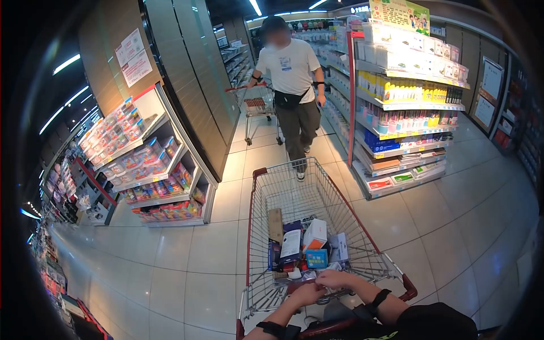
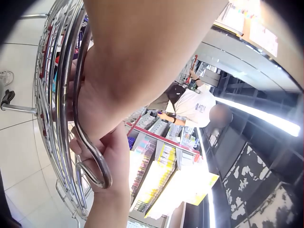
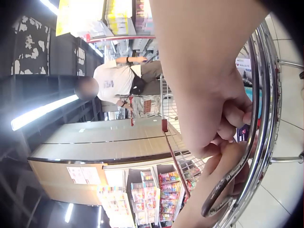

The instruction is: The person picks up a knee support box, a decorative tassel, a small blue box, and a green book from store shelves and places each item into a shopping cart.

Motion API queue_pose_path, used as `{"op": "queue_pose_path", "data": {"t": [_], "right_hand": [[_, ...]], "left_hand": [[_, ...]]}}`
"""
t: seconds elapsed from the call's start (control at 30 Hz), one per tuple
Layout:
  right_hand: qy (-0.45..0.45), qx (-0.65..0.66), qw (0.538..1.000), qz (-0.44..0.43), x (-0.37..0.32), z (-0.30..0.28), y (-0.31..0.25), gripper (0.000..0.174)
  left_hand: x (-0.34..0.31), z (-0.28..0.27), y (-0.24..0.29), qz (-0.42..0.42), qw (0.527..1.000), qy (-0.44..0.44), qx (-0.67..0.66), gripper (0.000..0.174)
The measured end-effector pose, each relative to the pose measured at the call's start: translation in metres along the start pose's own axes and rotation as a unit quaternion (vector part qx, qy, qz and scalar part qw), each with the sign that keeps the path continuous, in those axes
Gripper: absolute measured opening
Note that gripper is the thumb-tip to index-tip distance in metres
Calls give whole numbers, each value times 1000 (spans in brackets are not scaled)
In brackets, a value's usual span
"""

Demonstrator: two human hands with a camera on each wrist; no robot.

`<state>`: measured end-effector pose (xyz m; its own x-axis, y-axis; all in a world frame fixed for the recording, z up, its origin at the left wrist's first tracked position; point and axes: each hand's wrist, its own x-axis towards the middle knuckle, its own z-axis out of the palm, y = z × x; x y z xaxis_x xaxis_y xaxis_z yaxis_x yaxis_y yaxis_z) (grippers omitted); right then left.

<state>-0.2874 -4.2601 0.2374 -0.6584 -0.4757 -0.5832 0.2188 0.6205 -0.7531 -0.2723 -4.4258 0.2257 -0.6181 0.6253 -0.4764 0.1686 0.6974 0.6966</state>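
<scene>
A wire shopping cart (image 1: 259, 172) with dark red trim stands right in front of me. My left hand (image 1: 307, 294) and right hand (image 1: 335, 279) meet over its near end, forearms stretched across the handle side. In the right wrist view the right hand's fingers (image 3: 232, 116) are loosely curled against the left hand. A bent metal bar (image 2: 105, 176) partly covers both hands in the left wrist view. Beyond them in the basket lie a white-and-orange box (image 1: 315, 233), a blue box (image 1: 317, 259), a dark box with a white panel (image 1: 291, 243) and a long brown box (image 1: 276, 225).
Ahead, a person in a white shirt (image 1: 292, 62) holds another cart (image 1: 263, 105). A lit shelf unit (image 1: 408, 105) stands to the right, and a shelf of colourful tubs (image 1: 150, 161) to the left. Tiled floor (image 1: 181, 249) runs between them.
</scene>
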Motion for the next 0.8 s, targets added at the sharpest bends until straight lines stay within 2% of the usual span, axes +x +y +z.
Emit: {"op": "queue_pose_path", "data": {"t": [0.07, 0.23, 0.3, 0.4, 0.5, 0.53, 0.6, 0.73, 0.8], "right_hand": [[18, 6, 998, -62, -4, 3, 4, 37], [46, -33, 998, -39, -24, 5, -11, 34], [63, -43, 996, -41, -28, 7, -7, 34], [92, -26, 994, -57, -29, 12, -6, 34], [75, 29, 997, 5, -25, 15, 9, 34], [79, 31, 996, 6, -26, 15, 8, 34], [85, 37, 994, -51, -36, 14, -1, 35], [117, 11, 993, -5, -47, 20, 1, 37], [133, -10, 991, -27, -45, 22, 12, 38]], "left_hand": [[0, 2, 2, -1, 1000, -7, 3, 41], [-7, -3, 8, 14, 1000, -16, -19, 38], [1, 3, 2, 46, 998, -37, -19, 36], [-6, -6, 12, 29, 998, -58, -15, 35], [-9, -10, 21, 33, 996, -82, 5, 40], [-7, -7, 21, 33, 995, -93, 15, 42], [5, 6, 3, 32, 996, -81, 21, 43], [10, 15, 8, 62, 990, -111, 59, 47], [0, 0, 26, 58, 989, -131, 42, 46]]}}
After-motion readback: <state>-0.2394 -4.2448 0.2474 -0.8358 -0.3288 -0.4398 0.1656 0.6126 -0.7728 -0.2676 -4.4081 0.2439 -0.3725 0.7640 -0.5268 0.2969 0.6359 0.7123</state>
